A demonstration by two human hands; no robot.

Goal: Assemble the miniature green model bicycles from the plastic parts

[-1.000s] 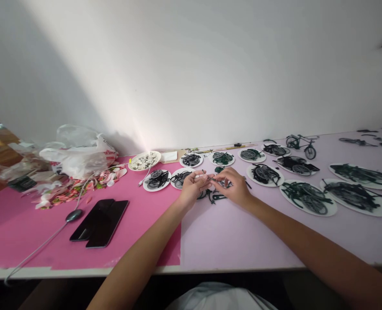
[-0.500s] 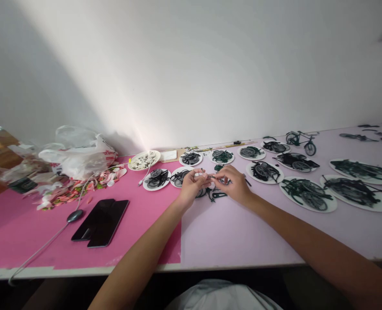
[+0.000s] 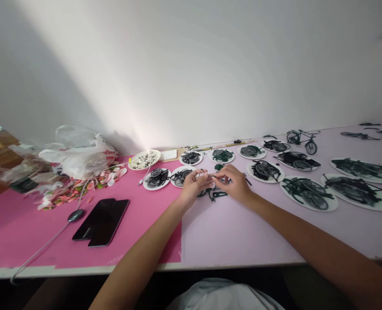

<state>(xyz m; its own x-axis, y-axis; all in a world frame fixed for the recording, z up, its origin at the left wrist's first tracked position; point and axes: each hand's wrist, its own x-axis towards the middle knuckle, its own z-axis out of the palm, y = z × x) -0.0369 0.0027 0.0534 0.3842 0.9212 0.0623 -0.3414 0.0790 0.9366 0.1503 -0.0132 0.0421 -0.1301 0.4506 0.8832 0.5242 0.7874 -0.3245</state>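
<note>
My left hand (image 3: 192, 188) and my right hand (image 3: 232, 183) meet above the middle of the table, fingertips close together. Both have thumb and fingers pinched, and between them is something small and dark that I cannot make out. Just beyond and below the fingers lie dark green bicycle parts (image 3: 219, 194) on the table. White plates of dark parts stand around, such as one with wheels (image 3: 157, 178) left of my left hand and one with black parts (image 3: 265, 171) right of my right hand. An assembled toy bicycle (image 3: 302, 141) stands upright at the back right.
Two black phones (image 3: 109, 224) lie at the left beside a grey cable with an oval black piece (image 3: 75, 215). Behind them are pink and green petal-like pieces (image 3: 68, 195) and a white plastic bag (image 3: 78, 157). A plate of small pale parts (image 3: 144, 159) is near the wall.
The fingers of my left hand have shifted slightly and spread a little. Otherwise both hands stay in the same place.
</note>
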